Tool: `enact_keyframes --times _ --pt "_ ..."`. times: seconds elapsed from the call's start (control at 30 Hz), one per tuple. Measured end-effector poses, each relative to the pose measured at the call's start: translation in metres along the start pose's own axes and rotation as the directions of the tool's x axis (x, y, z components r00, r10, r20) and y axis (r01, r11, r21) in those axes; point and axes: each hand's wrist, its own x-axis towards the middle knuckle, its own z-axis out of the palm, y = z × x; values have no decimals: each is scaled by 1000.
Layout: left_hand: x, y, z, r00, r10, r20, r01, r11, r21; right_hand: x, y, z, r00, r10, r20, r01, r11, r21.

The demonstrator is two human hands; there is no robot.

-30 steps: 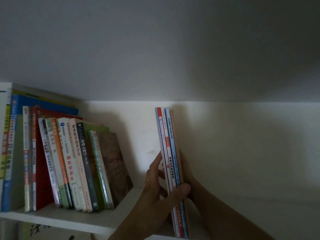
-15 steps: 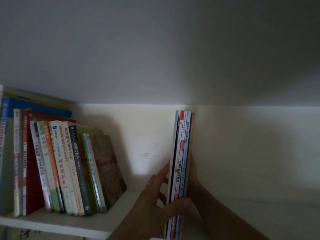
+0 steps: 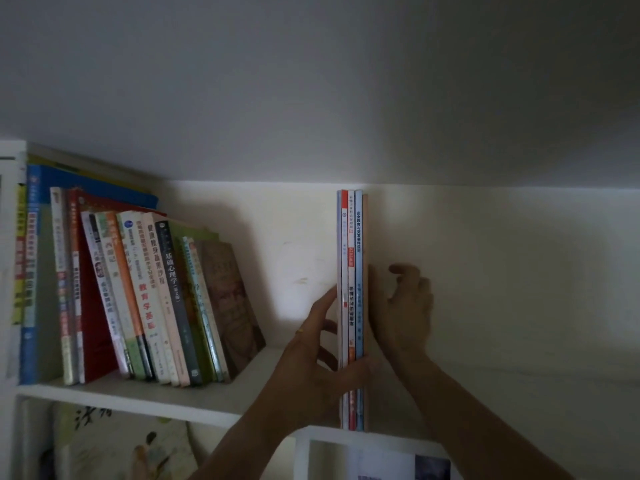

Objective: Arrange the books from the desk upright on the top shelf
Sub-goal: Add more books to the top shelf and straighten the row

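White top shelf [image 3: 145,396]: thin books [image 3: 351,271] upright (open room rightward).

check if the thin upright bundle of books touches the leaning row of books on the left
Apart. The head view shows bare white shelf and wall between the bundle and the row.

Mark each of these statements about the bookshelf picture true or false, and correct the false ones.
1. The thin bundle of slim books stands upright on the white top shelf. True.
2. The left hand grips the bundle. True.
3. The right hand is clenched round the bundle. False: its fingers are spread and loosely bent beside the bundle's right face.
4. The bundle touches the leaning row of books. False: a wide gap of bare shelf separates them.
5. The leaning row sits left of the bundle. True.
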Motion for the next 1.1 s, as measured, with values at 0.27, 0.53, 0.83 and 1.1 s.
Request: enact_keyframes --times 0.27,0.53,0.83,1.1 --pt "-1 0 6 1000 -10 2 10 999 40 -66 -48 -71 890 -216 402 298 942 -153" --pt "-18 16 30 966 150 -212 -52 912 408 -58 -45 -60 870 -290 398 407 879 -251" --pt "-18 37 43 878 -42 -477 330 776 538 -53 -30 -53 831 -111 546 7 982 189" --pt "-30 34 18 825 -136 -548 392 837 383 -78 -33 -28 743 -56 667 -339 828 447"
